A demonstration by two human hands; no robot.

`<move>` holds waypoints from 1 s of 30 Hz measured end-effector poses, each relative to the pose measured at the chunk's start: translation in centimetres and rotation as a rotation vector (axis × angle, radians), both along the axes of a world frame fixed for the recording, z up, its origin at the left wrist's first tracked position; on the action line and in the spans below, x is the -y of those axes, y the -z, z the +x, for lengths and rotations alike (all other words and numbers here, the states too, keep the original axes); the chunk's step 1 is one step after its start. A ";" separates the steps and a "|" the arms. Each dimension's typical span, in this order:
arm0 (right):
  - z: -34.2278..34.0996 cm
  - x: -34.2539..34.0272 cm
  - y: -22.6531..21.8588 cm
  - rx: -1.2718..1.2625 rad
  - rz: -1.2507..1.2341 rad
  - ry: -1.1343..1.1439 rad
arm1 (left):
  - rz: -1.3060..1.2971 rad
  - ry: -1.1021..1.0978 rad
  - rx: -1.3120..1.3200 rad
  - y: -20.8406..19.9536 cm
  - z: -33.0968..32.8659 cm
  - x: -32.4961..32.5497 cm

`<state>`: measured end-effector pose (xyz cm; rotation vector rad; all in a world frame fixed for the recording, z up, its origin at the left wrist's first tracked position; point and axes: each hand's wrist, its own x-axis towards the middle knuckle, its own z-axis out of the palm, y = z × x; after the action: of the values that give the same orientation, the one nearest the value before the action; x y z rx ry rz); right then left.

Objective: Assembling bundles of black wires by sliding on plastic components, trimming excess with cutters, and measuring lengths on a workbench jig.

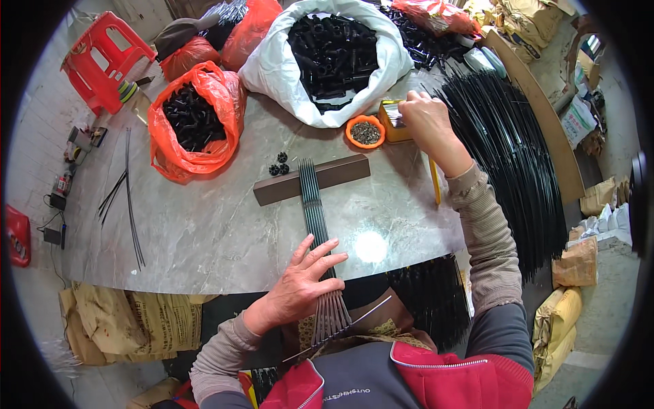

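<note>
A row of thin dark metal rods (315, 218), like umbrella ribs, lies side by side across a brown bar (347, 170) on the table. Over the rods near the table's front edge rests my left hand (300, 283), its fingers spread and touching them. Below that hand the rods fan out above my lap, where a thin long rod (368, 310) crosses them slantwise. My right hand (429, 123) is at a small yellow box (395, 129) holding silvery pieces. Its fingers are bent together, and what they pinch is hidden. Beside the box sits an orange bowl (366, 132) of small metal parts.
Black plastic parts fill a white sack (266, 65) and a red bag (163, 146). Long black rods (507, 150) are heaped at right. A few small black pieces (278, 168) lie behind the bar; loose thin rods (129, 198) lie at left. A red stool (105, 58) stands beyond.
</note>
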<state>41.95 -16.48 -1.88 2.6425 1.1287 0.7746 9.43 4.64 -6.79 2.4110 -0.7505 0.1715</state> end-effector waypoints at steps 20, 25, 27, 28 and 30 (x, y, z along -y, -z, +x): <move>0.5 0.6 0.5 -0.042 0.080 0.021 | -0.077 -0.027 0.022 0.7 -0.1 -0.2; -0.9 0.3 -0.5 0.019 0.214 -0.024 | -0.070 -0.035 0.023 0.7 -0.3 -0.2; -1.4 -0.2 -0.6 0.036 0.240 -0.038 | -0.070 -0.034 0.027 0.9 -0.2 -0.2; -1.8 -0.5 -0.7 0.054 0.266 -0.053 | -0.069 -0.032 0.031 0.9 -0.1 -0.2; -3.0 -1.7 -1.0 0.020 0.291 -0.129 | -0.062 -0.046 0.028 0.8 -0.3 -0.2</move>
<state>38.91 -14.81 -0.88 2.8055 1.2786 1.0618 9.15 4.81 -7.64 2.3729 -0.6925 0.2439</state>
